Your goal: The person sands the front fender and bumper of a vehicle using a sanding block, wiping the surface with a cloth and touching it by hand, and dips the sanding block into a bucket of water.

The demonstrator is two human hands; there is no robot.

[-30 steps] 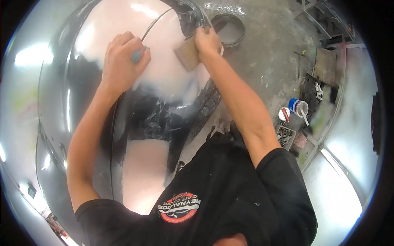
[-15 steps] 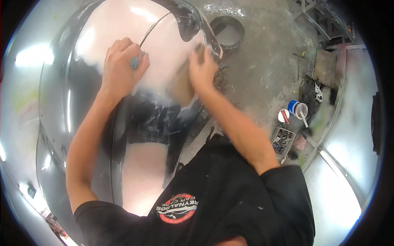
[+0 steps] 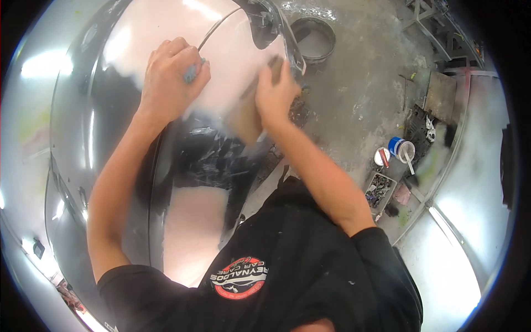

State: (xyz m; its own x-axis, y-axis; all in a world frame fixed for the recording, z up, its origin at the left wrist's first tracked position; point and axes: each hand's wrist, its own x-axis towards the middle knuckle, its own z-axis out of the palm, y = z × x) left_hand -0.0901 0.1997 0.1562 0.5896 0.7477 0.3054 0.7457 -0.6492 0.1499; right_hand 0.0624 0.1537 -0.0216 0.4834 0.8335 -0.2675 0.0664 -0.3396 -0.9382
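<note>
A dark car body panel (image 3: 121, 193) carries pale pink, matte patches (image 3: 224, 44) at the top and lower middle. On the upper patch, beside a seam, my left hand (image 3: 171, 86) is closed round a small blue object (image 3: 191, 73), mostly hidden by the fingers. To its right, my right hand (image 3: 275, 94) grips a flat brownish pad (image 3: 248, 120) lying against the panel near its curved right edge; the pad is blurred and partly under my fingers.
A round basin of cloudy liquid (image 3: 314, 32) stands on the concrete floor (image 3: 354, 94). At right are a blue-and-white can (image 3: 401, 148), a lid with a red tool (image 3: 381, 156), a cluttered tray (image 3: 376, 192), a board (image 3: 441, 95) and metal stands (image 3: 426, 16).
My right hand and pad slid from the upper edge down the panel toward me. My left hand, still closed on the blue object, has shifted slightly, most recently upward.
</note>
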